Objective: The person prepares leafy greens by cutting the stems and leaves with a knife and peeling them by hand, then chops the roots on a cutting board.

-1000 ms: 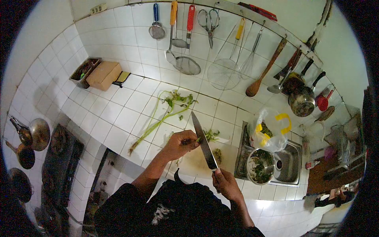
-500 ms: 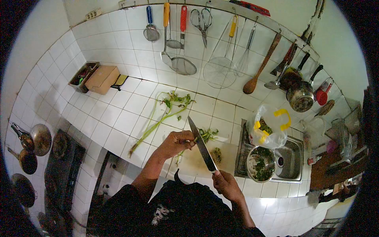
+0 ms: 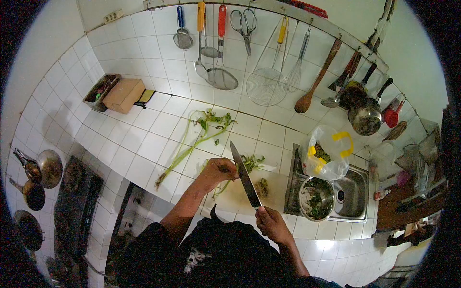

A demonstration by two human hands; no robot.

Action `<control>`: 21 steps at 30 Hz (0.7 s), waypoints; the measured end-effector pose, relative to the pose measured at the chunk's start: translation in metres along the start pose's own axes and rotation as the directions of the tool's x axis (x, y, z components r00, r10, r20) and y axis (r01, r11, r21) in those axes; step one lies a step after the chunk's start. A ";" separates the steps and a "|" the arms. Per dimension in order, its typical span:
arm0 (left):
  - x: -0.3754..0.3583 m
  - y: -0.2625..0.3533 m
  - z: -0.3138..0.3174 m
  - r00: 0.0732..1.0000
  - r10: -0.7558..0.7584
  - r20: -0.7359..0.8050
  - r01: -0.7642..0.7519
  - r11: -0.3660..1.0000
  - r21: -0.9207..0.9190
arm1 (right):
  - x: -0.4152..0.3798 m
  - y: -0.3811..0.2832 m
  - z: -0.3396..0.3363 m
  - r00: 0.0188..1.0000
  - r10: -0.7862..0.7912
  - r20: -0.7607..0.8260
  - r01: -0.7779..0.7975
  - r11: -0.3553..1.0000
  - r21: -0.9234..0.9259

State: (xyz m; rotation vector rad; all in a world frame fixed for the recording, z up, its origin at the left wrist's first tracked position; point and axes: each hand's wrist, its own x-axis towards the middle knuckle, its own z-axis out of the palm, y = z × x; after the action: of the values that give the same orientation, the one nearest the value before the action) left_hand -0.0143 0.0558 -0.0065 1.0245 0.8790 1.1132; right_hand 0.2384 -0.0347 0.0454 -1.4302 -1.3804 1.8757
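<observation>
- Holding 1 knife in the right hand, by the cutting board's near right corner, slanting tip-first toward the far edge.
- Pinching narrowly with the left hand, apparently on greens (grip partly hidden).
- With leafy ends just right of the knife, nearer the left hand.

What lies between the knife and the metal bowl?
Between the knife in the right hand and the bowl, the head view shows a small chopped pile on the cutting board, then the sink's edge.
</observation>
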 end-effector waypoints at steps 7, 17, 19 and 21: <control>0.006 -0.005 -0.011 0.997 -0.012 0.080 0.020 0.995 -0.094 | 0.004 0.017 -0.001 1.000 0.029 0.003 -0.029 0.999 -0.013; 0.006 -0.001 -0.009 0.995 0.018 0.099 -0.019 1.000 0.014 | 0.009 0.001 0.003 0.999 0.043 0.002 -0.043 0.999 0.029; 0.004 0.003 -0.006 1.000 -0.019 0.017 0.020 0.998 -0.055 | 0.012 0.005 0.006 0.998 0.057 0.013 -0.057 0.998 0.036; 0.006 -0.010 -0.009 1.000 0.000 0.010 0.001 0.999 -0.049 | 0.014 0.009 0.008 0.997 0.077 -0.016 -0.077 0.997 -0.007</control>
State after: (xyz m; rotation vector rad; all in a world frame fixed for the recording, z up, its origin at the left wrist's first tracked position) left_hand -0.0190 0.0620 -0.0193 0.9885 0.8398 1.1230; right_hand 0.2278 -0.0314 0.0305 -1.5186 -1.3449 1.9040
